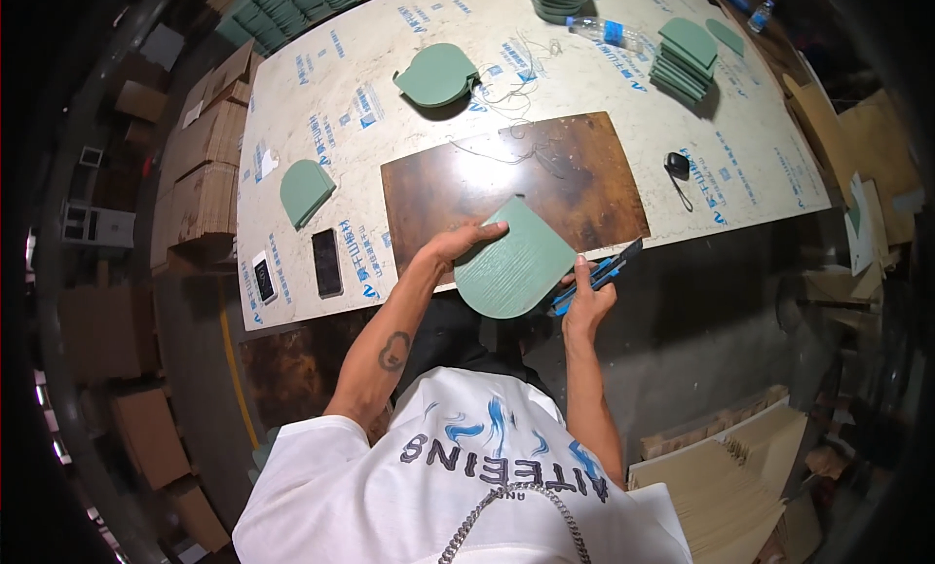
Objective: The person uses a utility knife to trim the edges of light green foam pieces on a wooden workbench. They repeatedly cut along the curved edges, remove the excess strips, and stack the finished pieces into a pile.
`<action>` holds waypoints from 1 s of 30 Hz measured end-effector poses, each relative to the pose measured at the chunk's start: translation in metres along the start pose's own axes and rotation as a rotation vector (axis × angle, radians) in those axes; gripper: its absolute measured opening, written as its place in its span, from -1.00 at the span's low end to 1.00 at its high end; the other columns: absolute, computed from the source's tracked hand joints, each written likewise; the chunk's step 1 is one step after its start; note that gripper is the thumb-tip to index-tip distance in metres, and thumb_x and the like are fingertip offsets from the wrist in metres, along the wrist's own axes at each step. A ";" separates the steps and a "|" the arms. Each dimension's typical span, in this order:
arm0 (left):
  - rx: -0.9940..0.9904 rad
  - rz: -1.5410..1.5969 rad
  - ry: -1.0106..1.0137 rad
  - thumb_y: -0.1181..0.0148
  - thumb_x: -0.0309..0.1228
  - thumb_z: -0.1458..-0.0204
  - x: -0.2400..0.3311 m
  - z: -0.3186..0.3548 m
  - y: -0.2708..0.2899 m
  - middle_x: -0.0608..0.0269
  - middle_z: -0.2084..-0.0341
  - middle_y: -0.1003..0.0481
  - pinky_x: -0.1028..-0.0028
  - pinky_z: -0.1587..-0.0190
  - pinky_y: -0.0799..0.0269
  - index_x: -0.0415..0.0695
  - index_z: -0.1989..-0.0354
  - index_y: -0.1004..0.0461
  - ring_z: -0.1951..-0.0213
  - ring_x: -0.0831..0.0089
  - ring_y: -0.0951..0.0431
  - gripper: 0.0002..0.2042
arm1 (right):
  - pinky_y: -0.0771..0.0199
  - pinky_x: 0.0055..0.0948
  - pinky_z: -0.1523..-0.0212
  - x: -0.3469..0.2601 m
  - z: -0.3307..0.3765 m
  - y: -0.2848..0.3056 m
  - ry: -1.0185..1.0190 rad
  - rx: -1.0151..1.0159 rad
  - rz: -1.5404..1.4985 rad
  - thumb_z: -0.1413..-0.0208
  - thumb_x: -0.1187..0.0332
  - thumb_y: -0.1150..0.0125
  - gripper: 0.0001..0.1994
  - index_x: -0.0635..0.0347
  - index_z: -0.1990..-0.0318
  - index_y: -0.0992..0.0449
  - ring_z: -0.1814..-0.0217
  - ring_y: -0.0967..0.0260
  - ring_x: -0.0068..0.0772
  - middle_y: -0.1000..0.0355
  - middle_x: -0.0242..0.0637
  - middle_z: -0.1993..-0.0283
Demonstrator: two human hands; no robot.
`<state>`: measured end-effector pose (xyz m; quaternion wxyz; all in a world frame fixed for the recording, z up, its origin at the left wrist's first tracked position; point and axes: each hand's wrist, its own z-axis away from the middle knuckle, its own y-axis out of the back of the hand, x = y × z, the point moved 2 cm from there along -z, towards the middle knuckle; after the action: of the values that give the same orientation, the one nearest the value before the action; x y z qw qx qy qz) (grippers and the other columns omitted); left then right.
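Note:
A green ribbed panel [511,267], rounded along its near side and cornered at the far end, is held up over the table's front edge. My left hand [467,241] grips its left edge, thumb on top. At its right corner is my right hand [587,299], closed around a blue and black utility knife [612,265], with the thumb against the panel's edge. The knife points up and to the right. Beneath the panel's far part lies a dark brown board [429,179] with loose threads on it. The fingers under the panel are hidden.
Green panels lie in stacks: one [435,75] beyond the board, one [307,192] at left, another [684,62] at far right. A water bottle [606,31], a black phone [327,262] and a small black strapped object [678,163] rest on the white table [292,106]. Cardboard [200,184] stands left.

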<state>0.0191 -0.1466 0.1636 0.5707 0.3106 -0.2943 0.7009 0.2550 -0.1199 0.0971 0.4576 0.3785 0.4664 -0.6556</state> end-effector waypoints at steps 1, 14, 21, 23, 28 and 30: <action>0.059 0.008 -0.072 -0.40 0.13 0.01 -0.004 -0.002 0.000 0.05 0.30 -0.62 0.41 0.25 -0.55 -0.33 -0.09 -0.54 0.30 0.31 -0.64 -0.28 | -0.39 -0.52 0.44 -0.002 0.002 0.002 -0.027 0.023 -0.014 -0.23 0.35 -0.32 -0.82 0.31 0.27 -0.52 0.51 -0.40 -0.53 -0.50 -0.31 0.45; 0.186 -1.321 -0.767 -0.28 -0.14 -0.09 -0.139 -0.030 -0.055 -0.21 -0.42 -0.07 -0.05 -0.30 -0.05 0.02 -0.45 -0.16 -0.34 -0.12 -0.19 -0.26 | -0.56 -0.41 0.46 0.040 0.041 0.119 -0.352 0.091 0.165 -0.32 0.38 -0.14 -0.85 0.27 0.08 -0.42 0.45 -0.47 -0.42 -0.51 -0.22 0.33; 0.438 -1.170 -0.720 -0.18 0.00 -0.13 -0.117 -0.081 -0.042 -0.27 -0.42 -0.05 -0.22 -0.40 0.24 -0.24 -0.37 -0.21 -0.44 -0.14 -0.04 -0.26 | -0.59 -0.34 0.48 0.055 0.040 0.107 -0.439 -0.033 0.158 -0.32 0.43 -0.08 -0.88 0.26 0.09 -0.36 0.46 -0.47 -0.36 -0.43 -0.22 0.39; 0.482 -1.218 -0.681 -0.13 -0.02 -0.18 -0.118 -0.092 -0.039 -0.23 -0.44 -0.03 -0.22 -0.42 0.33 -0.22 -0.42 -0.16 -0.46 -0.11 0.00 -0.28 | -0.55 -0.30 0.59 0.042 0.044 0.088 -0.461 -0.144 0.317 -0.32 0.41 -0.10 -0.86 0.28 0.13 -0.33 0.61 -0.41 -0.35 -0.35 -0.26 0.46; 0.550 -1.260 -0.735 -0.02 -0.01 -0.25 -0.127 -0.096 -0.041 -0.16 -0.42 -0.11 -0.18 -0.38 0.17 -0.18 -0.42 -0.18 -0.44 -0.05 -0.05 -0.33 | -0.56 -0.32 0.61 0.007 0.040 0.048 -0.437 -0.278 0.816 -0.27 0.34 -0.10 -0.69 0.43 -0.03 -0.34 0.60 -0.54 -0.31 -0.48 -0.07 0.41; 0.555 -1.267 -0.736 0.01 0.00 -0.26 -0.126 -0.097 -0.043 -0.13 -0.40 -0.13 -0.16 -0.38 0.17 -0.16 -0.42 -0.18 -0.43 -0.03 -0.05 -0.34 | -0.57 -0.32 0.61 0.005 0.038 0.043 -0.408 -0.305 0.859 -0.27 0.33 -0.08 -0.69 0.45 0.01 -0.35 0.62 -0.53 -0.28 -0.49 -0.04 0.42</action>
<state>0.0717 -0.1423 0.0074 0.6291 0.7629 -0.0453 0.1416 0.2919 -0.1633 0.0918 0.8184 0.3291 0.2600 -0.3930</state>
